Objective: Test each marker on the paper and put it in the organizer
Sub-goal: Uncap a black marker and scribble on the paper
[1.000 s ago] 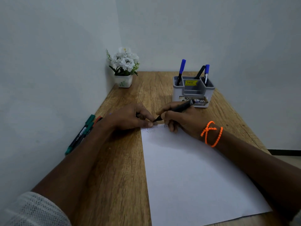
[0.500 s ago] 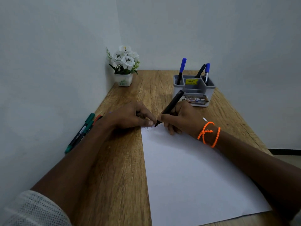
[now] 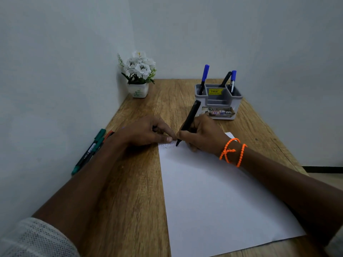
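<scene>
Black marker (image 3: 189, 120) pinched in my right hand (image 3: 202, 135), tip on the paper (image 3: 213, 191) just beside my left hand (image 3: 146, 131), whose fingertips press its top corner flat

Three markers stand in one grey organizer (image 3: 219, 102) — two blue-capped (image 3: 205, 73), one black (image 3: 226, 79). One black marker (image 3: 189, 120) in hand, one paper sheet (image 3: 219, 197), one flowerpot (image 3: 138, 89) — the markers lying by the wall (image 3: 89, 151) overlap, count unclear.

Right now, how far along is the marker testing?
Done: three markers stand in the organizer. In hand: right hand holds a black marker, tip on the paper; left hand steadies its corner. Left: the markers by the wall.
</scene>
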